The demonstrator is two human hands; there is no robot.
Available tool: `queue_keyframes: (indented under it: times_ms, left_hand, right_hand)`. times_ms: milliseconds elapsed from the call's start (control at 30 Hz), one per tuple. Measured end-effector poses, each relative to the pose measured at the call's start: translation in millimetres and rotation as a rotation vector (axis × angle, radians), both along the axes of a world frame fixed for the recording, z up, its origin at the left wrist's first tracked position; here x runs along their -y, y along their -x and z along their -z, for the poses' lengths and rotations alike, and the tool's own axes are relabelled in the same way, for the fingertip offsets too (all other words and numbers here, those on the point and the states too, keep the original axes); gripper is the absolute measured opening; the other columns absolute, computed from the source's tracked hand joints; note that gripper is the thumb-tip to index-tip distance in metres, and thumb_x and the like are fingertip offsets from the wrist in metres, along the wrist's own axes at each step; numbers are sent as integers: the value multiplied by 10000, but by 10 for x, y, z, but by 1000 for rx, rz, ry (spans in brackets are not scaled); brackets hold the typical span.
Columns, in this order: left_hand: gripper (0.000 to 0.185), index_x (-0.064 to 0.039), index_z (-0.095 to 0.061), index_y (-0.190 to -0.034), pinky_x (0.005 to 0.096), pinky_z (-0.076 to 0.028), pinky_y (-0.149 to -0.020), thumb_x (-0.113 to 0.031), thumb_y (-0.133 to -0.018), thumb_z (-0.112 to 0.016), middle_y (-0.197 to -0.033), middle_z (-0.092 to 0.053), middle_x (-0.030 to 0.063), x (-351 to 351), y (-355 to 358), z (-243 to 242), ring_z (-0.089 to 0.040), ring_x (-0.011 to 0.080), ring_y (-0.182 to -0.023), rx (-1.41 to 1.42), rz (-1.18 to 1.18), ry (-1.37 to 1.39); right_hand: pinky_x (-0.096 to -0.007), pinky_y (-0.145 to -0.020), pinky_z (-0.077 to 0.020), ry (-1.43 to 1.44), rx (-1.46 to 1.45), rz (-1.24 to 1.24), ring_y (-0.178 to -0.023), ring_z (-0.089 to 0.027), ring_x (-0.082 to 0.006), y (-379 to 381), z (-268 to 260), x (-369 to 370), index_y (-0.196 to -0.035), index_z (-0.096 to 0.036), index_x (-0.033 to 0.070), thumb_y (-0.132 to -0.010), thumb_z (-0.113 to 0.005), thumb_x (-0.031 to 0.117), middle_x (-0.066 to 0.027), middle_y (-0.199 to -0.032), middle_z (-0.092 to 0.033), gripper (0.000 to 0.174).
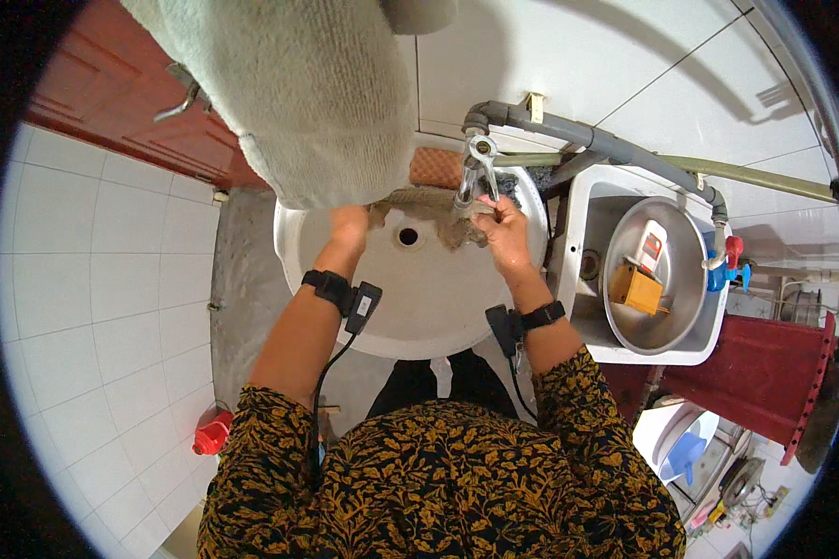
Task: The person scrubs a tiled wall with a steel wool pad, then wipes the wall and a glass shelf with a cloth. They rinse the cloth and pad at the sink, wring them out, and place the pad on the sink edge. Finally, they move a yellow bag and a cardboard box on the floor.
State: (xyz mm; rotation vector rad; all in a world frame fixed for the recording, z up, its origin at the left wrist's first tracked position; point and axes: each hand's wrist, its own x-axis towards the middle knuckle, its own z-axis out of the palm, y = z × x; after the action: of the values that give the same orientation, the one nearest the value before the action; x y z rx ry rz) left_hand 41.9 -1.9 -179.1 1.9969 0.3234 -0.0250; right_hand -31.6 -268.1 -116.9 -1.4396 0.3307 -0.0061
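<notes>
Under the chrome faucet (472, 171), at the right of a white washbasin (419, 300), my right hand (505, 230) grips a wet, brownish cloth (454, 227). The cloth stretches left along the back of the basin, behind the drain hole (407, 237). My left hand (349, 227) is at the basin's left side, close to the cloth's other end; its fingers are mostly hidden beneath a hanging light towel (328, 105), so its grip cannot be told. Both wrists wear black straps with small devices and cables.
An orange-brown textured sponge or block (435, 168) lies at the basin's back rim. To the right, a second sink (580, 335) holds a steel bowl (654, 272) with a yellow item and a white-and-red item. Grey pipe (601, 143) runs along the wall; a red door (126, 91) stands at left.
</notes>
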Motion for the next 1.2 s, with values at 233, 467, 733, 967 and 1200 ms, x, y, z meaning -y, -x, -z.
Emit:
queue_keyframes:
  times_ms: [233, 467, 733, 967, 1200]
  left_hand:
    - [404, 6, -611, -961, 335, -487, -733, -389, -878, -628, -936, -642, 71, 509, 521, -563, -603, 205, -808, -596, -3, 754]
    - [287, -11, -556, -1121, 388, -531, -805, -223, -928, -544, -1032, -638, 104, 672, 457, -532, -633, 261, -893, -600, 43, 1298]
    - [396, -12, -528, -1191, 407, -511, -897, -14, -812, -644, -1083, -626, 108, 671, 557, -728, -629, 257, -980, -538, 312, 1196]
    - [378, -41, -612, -1083, 355, -516, -724, 11, -714, -676, -990, -647, 84, 799, 440, -703, -625, 207, -874, -405, 262, 681]
    - [372, -63, -569, -1136, 374, -539, -680, 24, -776, -598, -1036, -622, 105, 387, 386, -498, -626, 247, -857, -405, -109, 756]
  right_hand:
    - [-315, -714, -484, 300, 91, -6, -793, -605, -207, 80, -122, -469, -959, -683, 49, -761, -750, 148, -86, -851, -635, 232]
    - [-261, -653, -481, 86, -26, -366, -796, -561, -113, 284, -90, -434, -1109, -656, 41, -870, -664, 194, -33, -982, -605, 284]
    - [-247, -722, -452, -143, -191, -248, -733, -562, -93, 86, 163, -282, -996, -660, 7, -905, -623, 164, 9, -873, -644, 185]
    - [-245, -623, -397, 50, 28, 15, -664, -461, -78, 246, 128, -282, -779, -624, -32, -916, -608, 197, 33, -719, -540, 267]
    - [-211, -615, -367, -73, 2, 134, -674, -439, -36, 325, -163, 81, -754, -577, 112, -941, -594, 233, 59, -717, -528, 223]
